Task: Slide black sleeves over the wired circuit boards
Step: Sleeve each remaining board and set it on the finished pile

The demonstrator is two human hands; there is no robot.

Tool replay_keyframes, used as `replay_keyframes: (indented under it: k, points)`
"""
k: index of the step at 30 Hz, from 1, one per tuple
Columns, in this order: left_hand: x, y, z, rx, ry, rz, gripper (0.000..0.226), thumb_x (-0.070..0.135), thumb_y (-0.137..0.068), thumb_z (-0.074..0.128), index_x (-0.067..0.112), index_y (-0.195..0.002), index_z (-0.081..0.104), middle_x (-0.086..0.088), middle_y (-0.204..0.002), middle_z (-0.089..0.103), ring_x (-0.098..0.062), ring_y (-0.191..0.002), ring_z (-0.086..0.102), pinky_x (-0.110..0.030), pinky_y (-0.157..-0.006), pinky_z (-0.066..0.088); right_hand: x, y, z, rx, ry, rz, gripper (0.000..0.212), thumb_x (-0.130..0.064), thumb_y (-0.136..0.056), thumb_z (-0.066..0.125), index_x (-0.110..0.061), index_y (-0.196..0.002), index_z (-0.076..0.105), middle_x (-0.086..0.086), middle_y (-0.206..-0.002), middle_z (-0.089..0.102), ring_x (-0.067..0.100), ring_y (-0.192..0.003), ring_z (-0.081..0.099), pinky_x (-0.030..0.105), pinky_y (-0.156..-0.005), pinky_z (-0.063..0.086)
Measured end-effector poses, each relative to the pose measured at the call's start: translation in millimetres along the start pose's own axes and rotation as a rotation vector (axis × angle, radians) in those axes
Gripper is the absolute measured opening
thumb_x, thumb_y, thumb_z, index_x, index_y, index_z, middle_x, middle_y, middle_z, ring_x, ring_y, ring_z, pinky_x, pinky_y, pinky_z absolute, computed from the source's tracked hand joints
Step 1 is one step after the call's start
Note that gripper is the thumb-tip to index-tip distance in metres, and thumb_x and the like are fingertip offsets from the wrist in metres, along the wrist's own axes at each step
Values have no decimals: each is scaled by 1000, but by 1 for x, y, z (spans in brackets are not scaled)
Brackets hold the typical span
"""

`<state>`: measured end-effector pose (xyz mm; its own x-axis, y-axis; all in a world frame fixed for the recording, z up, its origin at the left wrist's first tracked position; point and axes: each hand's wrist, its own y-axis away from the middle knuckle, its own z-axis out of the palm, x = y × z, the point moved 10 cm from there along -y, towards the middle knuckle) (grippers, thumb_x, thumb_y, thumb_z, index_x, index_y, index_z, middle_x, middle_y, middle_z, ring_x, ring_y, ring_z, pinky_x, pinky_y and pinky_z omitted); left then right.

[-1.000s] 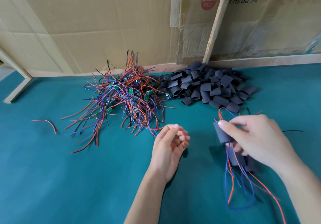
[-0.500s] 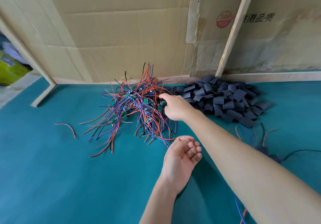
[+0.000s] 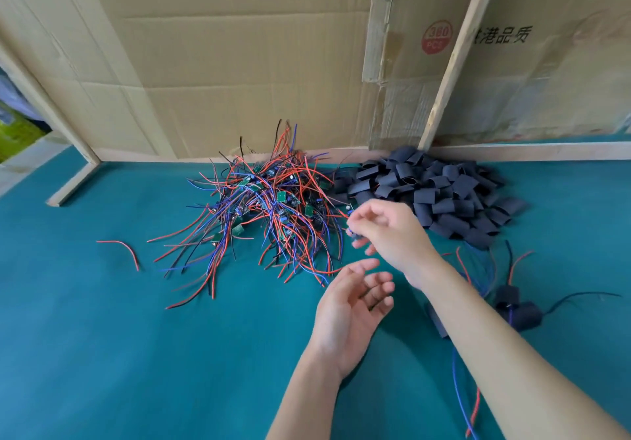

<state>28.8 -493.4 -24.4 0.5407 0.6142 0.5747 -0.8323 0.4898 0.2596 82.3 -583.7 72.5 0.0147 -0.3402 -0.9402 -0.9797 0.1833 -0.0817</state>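
Roughly early: two or three sleeved boards point(image 3: 519, 309) at 4 o'clock on worktop point(image 3: 102, 354); big wired-board tangle point(image 3: 269, 214) at 11, sleeve heap point(image 3: 437, 197) at 1; right hand point(image 3: 389, 234) pinching small blurred part beside tangle, what it is unclear; left hand point(image 3: 351, 309) slack, palm up, holding nothing.

**Bright, even daylight with wide-angle distortion**

Soft light falls evenly on the teal table point(image 3: 102, 354). Faint shadows sit beneath the arms. The right hand point(image 3: 389, 234) is motion-blurred. Straight edges bow toward 9 and 3 o'clock.
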Motion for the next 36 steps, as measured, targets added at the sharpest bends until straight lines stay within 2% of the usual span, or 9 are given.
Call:
replay_keyframes:
  k: [4,7,12,17,20,22,27,32,36]
  points:
    - [-3,-2,4,-32,-58,-34,29,30,-102,51,5,-109,64,-14,-100,72,-21,-87,69,-33,-84,55,12,52,-9,0,32,-8,11,-30,-81,71,-32,-91,66,-7,-81,79,14,-72,73,38,-61,60]
    - [-1,-2,4,-56,-90,11,36,28,-101,53,5,-129,58,-19,-119,66,-24,-99,66,-38,-96,50,17,65,-10,18,151,-56,12,-19,-85,77,-23,-83,66,-17,-74,76,1,-67,67,26,-68,53]
    - [1,-1,5,-75,-101,54,34,19,-101,48,1,-122,68,-16,-108,69,-18,-84,66,-28,-77,56,6,69,-15,-23,320,-146,15,-18,-82,74,-28,-71,73,-26,-75,73,-4,-74,66,6,-67,42]
    - [0,0,0,-35,-71,36,30,17,-104,47,3,-118,70,-21,-99,70,-21,-77,69,-28,-69,57,11,23,-64,240,510,-73,8,-25,-84,68,-32,-86,72,-18,-86,74,9,-82,68,28,-76,54]
    - [0,3,2,-47,-86,30,30,18,-103,49,5,-114,73,-19,-95,70,-21,-74,67,-28,-69,57,30,-8,-55,146,759,10,34,-24,-92,65,-30,-125,64,-5,-126,67,28,-116,61,42,-92,52]
    - [0,3,3,-54,-86,27,31,18,-104,48,6,-111,75,-18,-95,71,-20,-73,66,-28,-70,57,39,-20,-43,112,881,26,38,-32,-96,64,-29,-134,57,1,-133,62,35,-119,59,44,-90,50]
    - [1,3,4,-57,-92,14,33,19,-106,45,8,-111,76,-18,-97,71,-20,-74,64,-29,-73,57,50,-32,-35,254,934,66,32,-42,-97,64,-21,-121,60,7,-122,64,38,-109,64,40,-75,47]
    - [0,3,3,-50,-63,-3,30,19,-106,45,7,-113,71,-20,-99,71,-21,-75,65,-31,-74,57,47,-29,-47,329,951,75,17,-22,-99,60,-24,-112,70,14,-111,70,41,-101,64,38,-72,47]
    - [0,2,3,-44,-60,7,27,19,-107,44,8,-119,65,-21,-100,71,-21,-74,63,-32,-77,57,39,-5,-69,310,479,38,16,-15,-83,65,-25,-82,77,-2,-74,76,23,-77,72,35,-69,57]
